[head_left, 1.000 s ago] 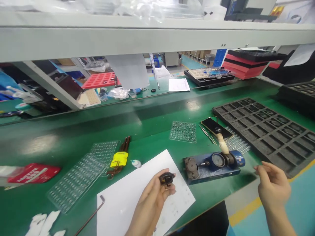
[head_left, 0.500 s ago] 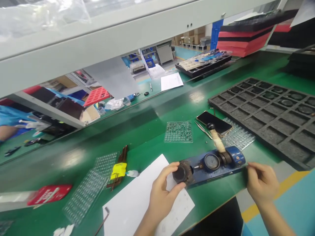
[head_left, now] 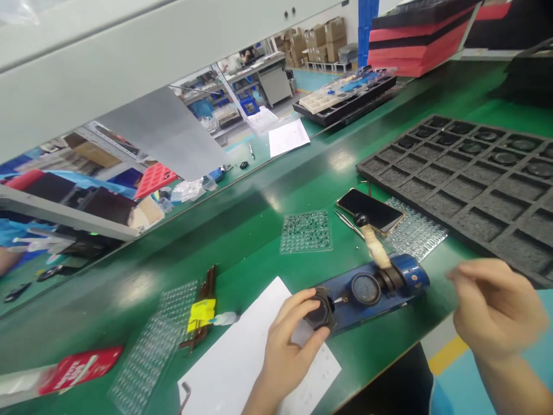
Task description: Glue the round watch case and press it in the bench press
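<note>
My left hand [head_left: 290, 346] grips a round black part [head_left: 318, 311] between thumb and fingers, at the left end of a blue metal fixture [head_left: 367, 314]. The fixture carries a round dial-like piece [head_left: 365, 288] and a lever with a cream-wrapped handle [head_left: 375, 246] and black knob. To the right of the fixture my right hand [head_left: 496, 305] is raised off it, fingers curled and thumb against the fingertips. Whether anything small sits in that pinch is too blurred to tell. White paper [head_left: 242, 357] lies below the left hand.
A phone [head_left: 370, 210] and tweezers [head_left: 348, 223] lie behind the fixture. A grey foam tray [head_left: 470, 202] fills the right side. Clear plastic trays [head_left: 306, 231], hex keys [head_left: 209, 294] and a yellow packet [head_left: 201, 314] are on the green table.
My right hand has moved away from the fixture's right end, rightward and up. My left hand still holds the black part, which now looks turned. The camera view has shifted slightly.
</note>
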### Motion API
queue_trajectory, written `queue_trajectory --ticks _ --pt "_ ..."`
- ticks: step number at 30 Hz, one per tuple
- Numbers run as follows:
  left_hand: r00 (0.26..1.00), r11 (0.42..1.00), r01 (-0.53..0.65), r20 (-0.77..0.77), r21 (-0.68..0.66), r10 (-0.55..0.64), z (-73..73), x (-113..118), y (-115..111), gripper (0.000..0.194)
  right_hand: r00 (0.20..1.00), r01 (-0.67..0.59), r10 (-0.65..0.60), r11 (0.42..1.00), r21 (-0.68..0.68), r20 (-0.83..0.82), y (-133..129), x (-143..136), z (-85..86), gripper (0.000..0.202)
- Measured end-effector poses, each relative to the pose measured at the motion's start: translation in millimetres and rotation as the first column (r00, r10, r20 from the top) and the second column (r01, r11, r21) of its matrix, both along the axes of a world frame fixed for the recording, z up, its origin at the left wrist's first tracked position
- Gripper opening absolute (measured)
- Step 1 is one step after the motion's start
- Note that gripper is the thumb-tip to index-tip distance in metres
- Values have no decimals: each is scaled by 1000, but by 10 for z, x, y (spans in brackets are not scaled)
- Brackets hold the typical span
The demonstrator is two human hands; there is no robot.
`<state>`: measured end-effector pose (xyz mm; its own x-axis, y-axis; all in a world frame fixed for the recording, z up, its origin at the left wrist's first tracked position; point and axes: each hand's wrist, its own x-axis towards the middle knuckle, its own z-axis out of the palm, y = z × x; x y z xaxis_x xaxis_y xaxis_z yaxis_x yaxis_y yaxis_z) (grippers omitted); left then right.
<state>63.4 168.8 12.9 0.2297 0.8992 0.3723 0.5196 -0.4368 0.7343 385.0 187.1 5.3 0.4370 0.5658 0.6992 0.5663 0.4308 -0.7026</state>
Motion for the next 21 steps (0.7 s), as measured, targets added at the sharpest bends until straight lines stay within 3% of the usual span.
queue_trajectory --ticks 3,5,6,8,9,10,11,13,14,16,19,21 --pt "1000 1000 9 -3 16 -9 -37 -13 8 22 967 -121 173 957 -263 185 369 -131 420 23" --pt "1000 999 8 -19 40 -8 -74 -30 15 21 929 -247 342 856 -454 141 644 -222 617 41" --pt "1000 998 9 -29 58 -8 -89 -39 21 21 895 -342 444 755 -559 53 766 -260 685 49" --pt "999 996 19 -50 92 -15 -105 -57 35 20 783 -543 586 482 -688 -207 938 -318 776 57" --pt "998 994 25 -58 103 -19 -107 -67 43 20 736 -610 600 388 -691 -313 979 -339 806 56" --pt "998 994 29 -65 110 -22 -107 -76 51 19 710 -656 592 358 -665 -381 988 -355 833 53" --pt "997 993 36 -71 111 -28 -106 -86 59 19 706 -680 576 388 -622 -412 967 -367 859 48" --pt "996 993 53 -74 101 -46 -108 -109 70 20 727 -683 556 528 -505 -402 849 -383 917 30" --pt "996 994 62 -69 93 -55 -112 -122 73 20 718 -695 576 565 -445 -391 762 -387 946 20" --pt "996 994 76 -50 76 -72 -125 -146 77 21 660 -751 648 565 -343 -379 559 -392 984 8" --pt "996 994 90 -19 55 -89 -141 -171 79 22 570 -821 732 527 -222 -372 262 -411 943 16" --pt "995 994 98 -5 48 -98 -140 -176 79 23 552 -828 760 550 -113 -344 120 -429 852 21"
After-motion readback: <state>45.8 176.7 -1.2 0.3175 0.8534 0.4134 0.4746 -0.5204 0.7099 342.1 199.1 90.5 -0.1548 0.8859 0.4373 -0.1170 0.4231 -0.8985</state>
